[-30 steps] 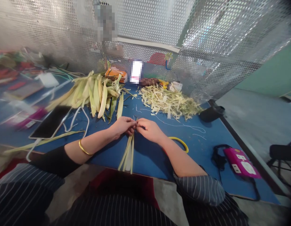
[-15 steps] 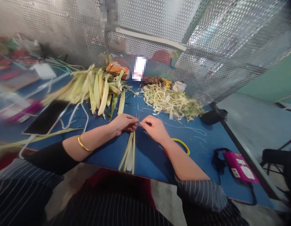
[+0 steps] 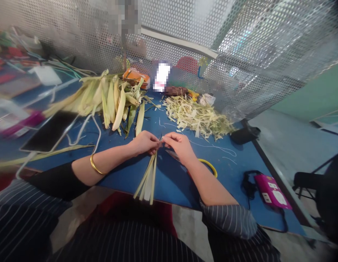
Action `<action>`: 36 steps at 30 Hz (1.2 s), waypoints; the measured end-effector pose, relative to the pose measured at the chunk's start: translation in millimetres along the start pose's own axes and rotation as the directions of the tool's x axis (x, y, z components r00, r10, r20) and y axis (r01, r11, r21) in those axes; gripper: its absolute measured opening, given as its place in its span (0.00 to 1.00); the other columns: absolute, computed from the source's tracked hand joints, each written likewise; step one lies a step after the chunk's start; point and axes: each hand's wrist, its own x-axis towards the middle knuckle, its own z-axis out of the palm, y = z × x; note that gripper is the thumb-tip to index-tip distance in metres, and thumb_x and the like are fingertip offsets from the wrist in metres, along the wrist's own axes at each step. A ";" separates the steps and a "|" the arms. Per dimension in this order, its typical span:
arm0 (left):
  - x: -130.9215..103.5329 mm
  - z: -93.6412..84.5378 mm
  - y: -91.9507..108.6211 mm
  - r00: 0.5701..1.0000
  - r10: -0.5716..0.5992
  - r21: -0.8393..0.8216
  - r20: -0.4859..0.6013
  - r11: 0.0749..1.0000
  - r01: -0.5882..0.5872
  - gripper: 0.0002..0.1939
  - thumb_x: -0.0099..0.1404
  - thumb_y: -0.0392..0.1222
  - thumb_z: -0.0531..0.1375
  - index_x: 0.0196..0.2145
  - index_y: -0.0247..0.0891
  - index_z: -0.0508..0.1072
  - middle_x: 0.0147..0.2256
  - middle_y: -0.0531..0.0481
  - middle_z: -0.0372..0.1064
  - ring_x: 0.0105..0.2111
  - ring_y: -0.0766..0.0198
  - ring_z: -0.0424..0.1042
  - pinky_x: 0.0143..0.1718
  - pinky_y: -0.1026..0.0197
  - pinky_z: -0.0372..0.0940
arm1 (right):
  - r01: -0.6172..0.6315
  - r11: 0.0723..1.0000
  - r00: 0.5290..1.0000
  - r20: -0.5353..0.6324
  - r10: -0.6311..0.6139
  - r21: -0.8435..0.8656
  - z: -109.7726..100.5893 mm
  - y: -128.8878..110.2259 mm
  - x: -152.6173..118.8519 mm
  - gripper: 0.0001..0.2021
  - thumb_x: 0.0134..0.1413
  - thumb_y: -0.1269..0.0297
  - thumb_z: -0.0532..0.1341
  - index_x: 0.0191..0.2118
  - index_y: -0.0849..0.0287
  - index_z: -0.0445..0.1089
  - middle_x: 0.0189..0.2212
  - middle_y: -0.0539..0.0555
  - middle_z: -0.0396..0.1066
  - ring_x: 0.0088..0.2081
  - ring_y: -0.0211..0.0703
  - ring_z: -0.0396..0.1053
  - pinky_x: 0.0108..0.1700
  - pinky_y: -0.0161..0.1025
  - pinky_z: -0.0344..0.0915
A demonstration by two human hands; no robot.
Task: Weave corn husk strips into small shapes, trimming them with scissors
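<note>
Husk strips are running from under L hand twd near edge of counter, lower ends fanning out; L fingers are pinching tight on top of bunch; R hand is meeting it fingertip to fingertip, thumb & index pressed tog., can't tell what's btwn; scissors are lying part-hidden by R hand & wrist, shreds sitting beyond, husk pile beyond L hand

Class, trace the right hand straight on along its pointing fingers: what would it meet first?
The right hand would probably meet the left hand first, at its fingertips; the depth between them is unclear.
</note>
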 end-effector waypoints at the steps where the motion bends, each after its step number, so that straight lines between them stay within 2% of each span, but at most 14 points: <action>1: 0.3 -0.6 -0.1 1.000 0.008 0.007 0.009 1.000 -0.008 0.04 0.52 0.33 0.60 0.21 0.32 0.72 0.16 0.52 0.66 0.17 0.69 0.68 0.22 0.66 0.66 | 0.037 0.999 0.999 -0.009 -0.038 -0.013 -0.4 1.9 0.6 0.09 0.47 0.59 0.63 0.27 0.60 0.73 0.26 0.50 0.70 0.26 0.34 0.64 0.32 0.34 0.62; 4: -0.8 -2.4 1.2 0.998 0.030 0.033 0.047 0.999 -0.032 0.05 0.52 0.32 0.59 0.20 0.32 0.72 0.16 0.51 0.66 0.18 0.69 0.68 0.22 0.66 0.66 | 0.098 0.994 0.995 -0.012 -0.099 -0.056 -1.7 8.5 3.2 0.09 0.47 0.60 0.63 0.27 0.60 0.74 0.36 0.53 0.71 0.28 0.34 0.66 0.33 0.35 0.64; 11: -4.0 -8.2 3.9 0.986 0.038 0.049 0.160 0.998 -0.047 0.03 0.51 0.33 0.60 0.25 0.32 0.75 0.22 0.50 0.71 0.21 0.69 0.69 0.26 0.66 0.67 | -0.015 0.999 0.999 -0.049 0.013 -0.031 1.6 15.5 6.0 0.12 0.48 0.57 0.62 0.27 0.61 0.74 0.31 0.53 0.73 0.25 0.34 0.65 0.30 0.34 0.64; 14: -2.8 -7.4 1.9 0.986 0.051 0.058 0.159 0.996 -0.061 0.05 0.51 0.36 0.62 0.27 0.33 0.76 0.21 0.51 0.70 0.22 0.69 0.69 0.27 0.66 0.67 | -0.025 1.000 0.999 -0.034 0.025 -0.003 2.1 10.8 4.5 0.11 0.47 0.58 0.62 0.26 0.62 0.74 0.32 0.54 0.74 0.26 0.34 0.66 0.32 0.34 0.64; 16: -2.8 -5.6 1.3 0.990 0.072 0.047 0.118 0.996 -0.078 0.06 0.51 0.39 0.63 0.26 0.32 0.76 0.19 0.51 0.68 0.20 0.69 0.68 0.25 0.67 0.66 | 0.013 0.999 1.000 0.019 -0.013 0.030 -0.2 5.7 3.3 0.11 0.49 0.59 0.61 0.32 0.61 0.76 0.36 0.55 0.74 0.29 0.35 0.68 0.34 0.35 0.65; 18: -4.1 -4.3 2.0 0.993 0.085 0.024 0.082 0.996 -0.087 0.07 0.52 0.41 0.63 0.26 0.32 0.75 0.19 0.52 0.67 0.19 0.70 0.65 0.23 0.67 0.64 | 0.071 0.997 0.996 0.053 -0.073 0.041 -4.5 1.2 2.6 0.14 0.52 0.59 0.59 0.43 0.58 0.74 0.41 0.55 0.73 0.31 0.35 0.69 0.37 0.36 0.66; 20: -5.9 -4.2 3.5 0.993 0.067 0.004 0.095 0.998 -0.068 0.09 0.52 0.43 0.63 0.27 0.32 0.75 0.20 0.51 0.67 0.19 0.71 0.64 0.21 0.68 0.62 | 0.114 0.993 0.993 0.026 -0.113 -0.037 -9.9 -0.9 2.9 0.16 0.53 0.60 0.58 0.47 0.56 0.71 0.43 0.55 0.73 0.30 0.35 0.70 0.37 0.37 0.67; 24: -7.7 -6.2 4.5 0.992 0.074 -0.010 0.105 0.997 -0.073 0.13 0.53 0.47 0.63 0.28 0.32 0.76 0.21 0.51 0.66 0.19 0.71 0.62 0.20 0.68 0.59 | 0.092 0.959 0.990 -0.081 -0.117 -0.267 -19.7 0.6 5.6 0.12 0.51 0.59 0.60 0.38 0.58 0.74 0.27 0.51 0.73 0.26 0.37 0.69 0.34 0.37 0.65; 27: -6.1 -6.9 1.8 0.990 0.081 -0.026 0.111 0.997 -0.079 0.13 0.54 0.47 0.62 0.29 0.33 0.77 0.21 0.52 0.65 0.18 0.73 0.60 0.20 0.68 0.58 | 0.019 0.981 0.983 -0.173 -0.053 -0.195 -24.2 2.0 7.6 0.12 0.50 0.56 0.60 0.33 0.59 0.74 0.19 0.48 0.67 0.22 0.37 0.66 0.31 0.36 0.64; 29: -4.8 -6.6 0.0 0.989 0.083 -0.041 0.121 0.996 -0.079 0.12 0.55 0.46 0.62 0.29 0.33 0.77 0.21 0.52 0.64 0.17 0.73 0.59 0.20 0.68 0.57 | -0.010 0.996 0.978 -0.210 -0.010 -0.091 -25.3 1.4 8.2 0.13 0.51 0.55 0.58 0.34 0.60 0.73 0.20 0.48 0.67 0.21 0.36 0.66 0.30 0.36 0.64; 31: -4.3 -6.0 -0.7 0.988 0.091 -0.045 0.122 0.995 -0.086 0.12 0.55 0.46 0.61 0.30 0.34 0.77 0.21 0.52 0.64 0.17 0.73 0.58 0.19 0.67 0.56 | -0.018 0.997 0.986 -0.167 0.005 -0.073 -24.0 -0.3 7.6 0.13 0.50 0.57 0.59 0.38 0.60 0.73 0.23 0.49 0.70 0.24 0.36 0.68 0.31 0.36 0.65; 33: -4.7 -5.6 -0.5 0.989 0.097 -0.037 0.110 0.995 -0.093 0.11 0.55 0.45 0.61 0.29 0.34 0.76 0.22 0.52 0.65 0.18 0.73 0.59 0.19 0.68 0.56 | -0.034 0.992 0.999 -0.044 0.029 -0.123 -19.5 -1.9 5.6 0.13 0.48 0.59 0.61 0.39 0.59 0.74 0.26 0.51 0.72 0.26 0.36 0.69 0.33 0.36 0.66; 35: -5.2 -5.3 0.1 0.989 0.107 -0.019 0.097 0.994 -0.106 0.10 0.55 0.45 0.61 0.27 0.34 0.75 0.21 0.53 0.64 0.18 0.72 0.59 0.19 0.68 0.55 | -0.057 0.988 0.996 0.062 0.067 -0.146 -12.8 -2.0 3.1 0.11 0.46 0.60 0.62 0.36 0.60 0.75 0.26 0.51 0.73 0.26 0.36 0.68 0.31 0.35 0.65; 36: -5.4 -5.3 0.4 0.990 0.110 -0.004 0.091 0.994 -0.110 0.10 0.54 0.46 0.62 0.25 0.34 0.74 0.20 0.53 0.64 0.17 0.72 0.59 0.18 0.68 0.55 | -0.071 0.988 0.994 0.075 0.082 -0.140 -9.4 -1.3 2.0 0.10 0.46 0.60 0.62 0.33 0.60 0.74 0.25 0.51 0.73 0.25 0.35 0.67 0.29 0.34 0.64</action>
